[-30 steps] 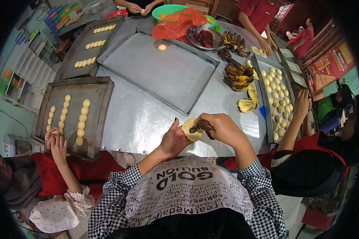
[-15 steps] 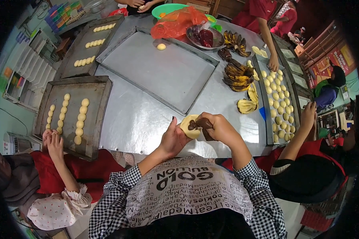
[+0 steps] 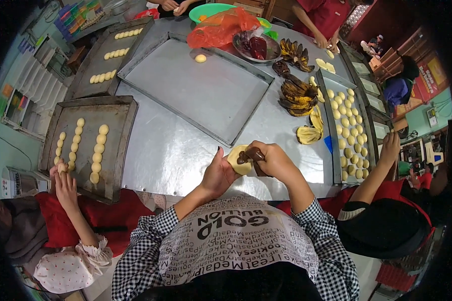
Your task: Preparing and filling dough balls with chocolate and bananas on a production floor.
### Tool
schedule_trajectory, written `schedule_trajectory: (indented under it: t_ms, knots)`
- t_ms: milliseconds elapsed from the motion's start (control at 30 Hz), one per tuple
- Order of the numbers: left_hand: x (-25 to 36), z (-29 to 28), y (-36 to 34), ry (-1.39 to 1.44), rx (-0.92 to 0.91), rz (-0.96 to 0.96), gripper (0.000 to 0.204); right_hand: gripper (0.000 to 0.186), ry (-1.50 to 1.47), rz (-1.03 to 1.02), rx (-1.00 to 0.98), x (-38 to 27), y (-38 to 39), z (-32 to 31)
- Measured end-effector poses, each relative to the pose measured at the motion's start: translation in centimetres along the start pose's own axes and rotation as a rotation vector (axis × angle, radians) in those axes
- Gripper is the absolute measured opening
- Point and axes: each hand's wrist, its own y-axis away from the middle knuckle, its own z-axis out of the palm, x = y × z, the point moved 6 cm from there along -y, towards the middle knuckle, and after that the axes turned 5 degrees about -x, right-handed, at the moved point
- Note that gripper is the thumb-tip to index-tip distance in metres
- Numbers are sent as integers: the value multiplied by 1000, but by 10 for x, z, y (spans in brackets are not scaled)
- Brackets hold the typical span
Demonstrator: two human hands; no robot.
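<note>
Close to the table's front edge, my left hand [image 3: 217, 174] holds a flattened round of pale yellow dough [image 3: 234, 161], its thumb raised at the left side. My right hand [image 3: 278, 163] is closed around a piping bag of brown filling [image 3: 256, 153] that looks like chocolate paste. The bag's tip points left over the dough. A dollop of brown paste [image 3: 242, 158] sits on the middle of the round. The lower part of the bag is partly hidden by my right hand.
Ahead lies a large metal tray [image 3: 186, 80] with one dough ball [image 3: 200, 58]. Trays of dough balls stand left [image 3: 116, 145] and right [image 3: 329, 130]. Bananas [image 3: 299, 95], a metal bowl [image 3: 273, 50] and an orange plastic bag [image 3: 218, 30] are beyond. Co-workers' hands [image 3: 66, 188] are at both sides.
The brown paste on the dough looks slightly larger, while both my hands stay nearly in place. At the far right, a co-worker's hand has left the dough-ball tray.
</note>
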Motion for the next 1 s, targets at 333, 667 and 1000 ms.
schedule_trajectory:
  t_ms: [333,667,1000]
  knots:
    - [15,-7,12,38,-2,41,73,28,178,-16,29,-18,-11,-8]
    - [35,-21,35,99,-3,83,72,29,-197,-99,-1,-79,-14,-10]
    - [54,-26,59,184,-66,63,74,29,-250,-83,-31,-106,-27,6]
